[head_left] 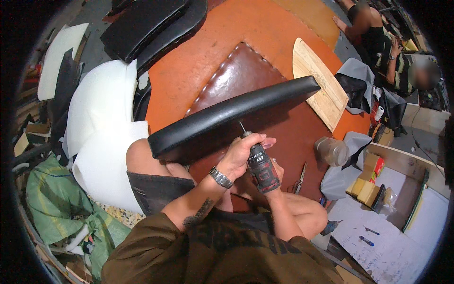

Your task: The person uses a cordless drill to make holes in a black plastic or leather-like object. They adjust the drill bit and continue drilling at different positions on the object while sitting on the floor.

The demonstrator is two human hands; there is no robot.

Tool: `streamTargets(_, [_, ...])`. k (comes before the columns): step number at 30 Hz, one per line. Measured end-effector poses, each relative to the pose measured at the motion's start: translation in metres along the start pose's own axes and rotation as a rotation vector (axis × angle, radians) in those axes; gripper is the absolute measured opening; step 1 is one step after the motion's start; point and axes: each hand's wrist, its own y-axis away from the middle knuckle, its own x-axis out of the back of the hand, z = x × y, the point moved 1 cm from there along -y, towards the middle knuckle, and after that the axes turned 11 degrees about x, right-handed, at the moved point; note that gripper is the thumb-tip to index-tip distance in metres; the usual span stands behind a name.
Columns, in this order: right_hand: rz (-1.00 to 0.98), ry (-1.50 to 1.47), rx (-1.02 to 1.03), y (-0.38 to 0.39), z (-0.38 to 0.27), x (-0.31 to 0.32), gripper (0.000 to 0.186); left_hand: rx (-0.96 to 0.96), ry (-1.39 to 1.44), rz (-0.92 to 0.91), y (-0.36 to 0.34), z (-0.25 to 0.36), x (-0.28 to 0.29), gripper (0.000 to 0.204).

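Note:
A cordless drill point(263, 171), black and red, is held in front of my body with its thin bit point(242, 127) pointing away from me. My left hand point(242, 154), below a metal watch, is closed round the front end of the drill. Behind the drill's body, my right hand point(277, 176) grips it, with most of those fingers hidden. A long black padded panel point(231, 112) stands tilted across my lap, its underside facing me. The bit's tip is close to that underside; I cannot tell if it touches.
Beyond the panel lie a brown padded piece point(241, 71) and a wooden board point(319, 80). A clear plastic jar point(332, 151) and a pliers-like tool point(300, 180) are at right. White foam sheets point(101, 113) and a green sack point(52, 199) fill the left. Other people sit at upper right.

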Motion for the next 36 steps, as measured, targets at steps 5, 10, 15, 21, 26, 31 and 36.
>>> streamTargets(5, [0.003, 0.058, -0.017, 0.001, 0.005, 0.004, 0.041, -0.05, 0.018, 0.071, 0.006, 0.004, -0.009, 0.022])
streamTargets(10, [0.024, 0.025, -0.023, -0.002, 0.001, 0.002, 0.039, -0.025, 0.005, 0.17, 0.011, 0.009, -0.017, 0.027])
streamTargets(15, [0.02, 0.036, 0.017, -0.018, -0.007, 0.011, 0.043, -0.042, -0.016, 0.243, 0.008, 0.017, -0.02, 0.032])
streamTargets(21, [-0.1, 0.154, -0.008, -0.04, -0.013, 0.026, 0.036, -0.34, -1.212, 0.694, 0.079, 0.067, -0.015, 0.039])
streamTargets(26, [-0.115, 0.137, -0.06, -0.041, -0.016, 0.02, 0.03, -1.073, -1.689, 0.756, 0.098, 0.135, -0.012, 0.062])
streamTargets(31, [-0.063, 0.179, 0.007, -0.031, -0.009, 0.015, 0.029, -0.748, -1.956, 0.878, 0.083, 0.116, -0.005, 0.092])
streamTargets(36, [-0.024, 0.236, 0.064, -0.022, -0.008, 0.016, 0.026, -0.771, -1.946, 0.884, 0.088, 0.102, -0.006, 0.095])
